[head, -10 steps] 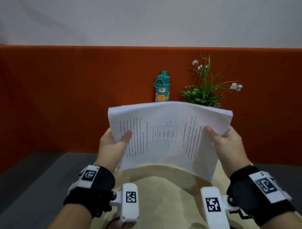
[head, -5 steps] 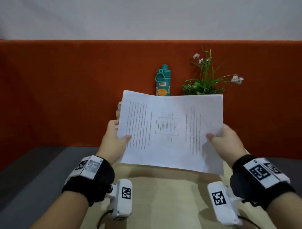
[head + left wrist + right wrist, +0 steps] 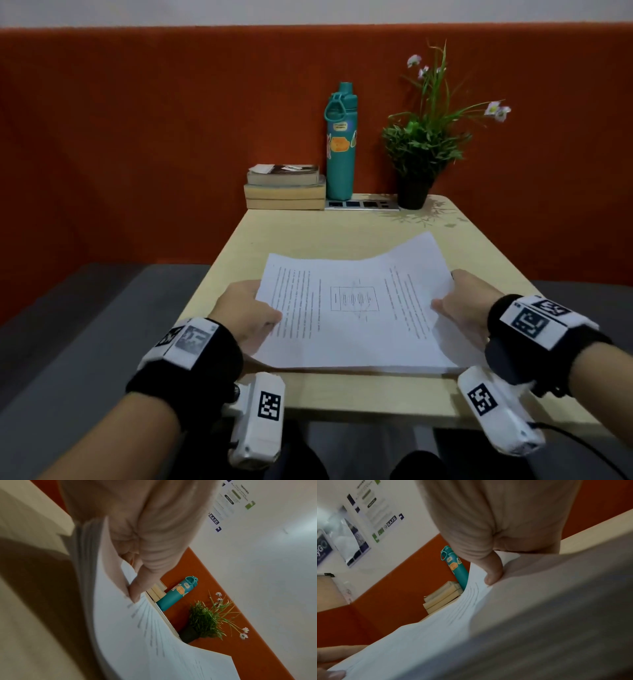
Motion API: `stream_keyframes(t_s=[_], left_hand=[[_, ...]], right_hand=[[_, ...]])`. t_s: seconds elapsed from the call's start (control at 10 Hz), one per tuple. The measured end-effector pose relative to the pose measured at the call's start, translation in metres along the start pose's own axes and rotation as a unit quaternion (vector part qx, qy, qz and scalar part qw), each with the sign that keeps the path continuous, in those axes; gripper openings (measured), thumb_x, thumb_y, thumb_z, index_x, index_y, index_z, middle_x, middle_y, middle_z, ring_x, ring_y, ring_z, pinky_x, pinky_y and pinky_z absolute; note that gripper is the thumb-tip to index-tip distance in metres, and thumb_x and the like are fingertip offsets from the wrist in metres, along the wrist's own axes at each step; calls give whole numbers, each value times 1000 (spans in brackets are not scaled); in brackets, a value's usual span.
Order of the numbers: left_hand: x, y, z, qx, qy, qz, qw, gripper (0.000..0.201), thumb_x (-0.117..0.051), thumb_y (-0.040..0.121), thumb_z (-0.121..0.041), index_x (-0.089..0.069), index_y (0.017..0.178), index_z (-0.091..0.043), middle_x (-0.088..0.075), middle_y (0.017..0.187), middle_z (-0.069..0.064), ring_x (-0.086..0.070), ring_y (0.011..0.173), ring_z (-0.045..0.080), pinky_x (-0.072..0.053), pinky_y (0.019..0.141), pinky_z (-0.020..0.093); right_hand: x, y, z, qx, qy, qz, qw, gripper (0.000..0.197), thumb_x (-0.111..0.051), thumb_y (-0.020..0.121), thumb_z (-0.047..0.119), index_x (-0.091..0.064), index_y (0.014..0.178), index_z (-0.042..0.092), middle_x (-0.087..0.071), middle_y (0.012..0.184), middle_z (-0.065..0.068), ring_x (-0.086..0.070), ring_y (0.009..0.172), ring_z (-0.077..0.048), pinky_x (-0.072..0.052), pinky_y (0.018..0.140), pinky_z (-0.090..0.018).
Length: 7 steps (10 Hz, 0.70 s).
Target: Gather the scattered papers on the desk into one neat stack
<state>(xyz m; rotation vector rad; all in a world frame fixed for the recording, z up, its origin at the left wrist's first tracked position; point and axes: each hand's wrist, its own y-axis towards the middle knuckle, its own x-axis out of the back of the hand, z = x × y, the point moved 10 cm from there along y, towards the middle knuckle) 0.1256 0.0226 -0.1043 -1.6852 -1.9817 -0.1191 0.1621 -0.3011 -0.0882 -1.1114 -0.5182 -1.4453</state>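
Head view showed both hands, left hand at nine o'clock and right hand at three, fingers pinching the papers low over the bench.

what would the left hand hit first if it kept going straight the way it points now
Probably the stack of books at the far edge of the desk. The left hand grips the paper stack and points forward over bare desk; depth is unclear, so it might pass just left of them.

Orange partition under a white wall, grey floor.
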Motion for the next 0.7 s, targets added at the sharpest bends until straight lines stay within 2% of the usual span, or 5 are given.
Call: stream_keyframes(t_s=[0.1, 0.2, 0.4, 0.6, 0.7], left_hand=[[-4, 8, 9, 5, -8, 4, 1000, 27, -59, 75, 11, -65, 99, -1, -71, 96, 20, -64, 73, 28, -48, 56, 21], [-5, 19, 9, -1, 46, 1, 999, 13, -56, 69, 2, -59, 82, 2, -66, 84, 19, -60, 69, 31, -41, 60, 29], [-6, 29, 9, 12, 116, 1, 993, 9, -61, 74, -4, -52, 77, -4, -59, 88, 15, -54, 75, 27, -41, 64, 29], [-3, 33, 13, 48, 223, 17, 973, 19, -65, 77, -18, -50, 79, -8, -50, 113, 15, -53, 82, 27, -42, 58, 25], [22, 33, 5, 38, 252, -6, 967, 58, -63, 82, -40, -51, 132, -12, -33, 149, 14, -49, 123, 34, -44, 97, 36]], right_hand=[[-1, 2, -3, -15, -9, -14, 1000, 44, -60, 88, 12, -48, 127, -6, -61, 119, -23, -60, 100, -36, -52, 82, -40], [-3, -1, -6, -47, -25, -3, 999, 39, -57, 90, 14, -42, 122, -4, -59, 104, -17, -53, 76, -25, -40, 54, -29], [-9, 4, -11, -55, -63, 9, 996, 34, -61, 86, 14, -39, 60, 14, -42, 64, -2, -41, 55, -14, -33, 46, -22], [-21, -2, 4, -8, -212, 70, 975, 22, -46, 95, 13, -44, 73, 9, -40, 75, -4, -32, 59, -16, -36, 73, -26], [1, -11, -1, -27, -154, 28, 987, 25, -35, 100, 26, -55, 99, 11, -56, 100, -9, -50, 91, -26, -35, 93, -34]])
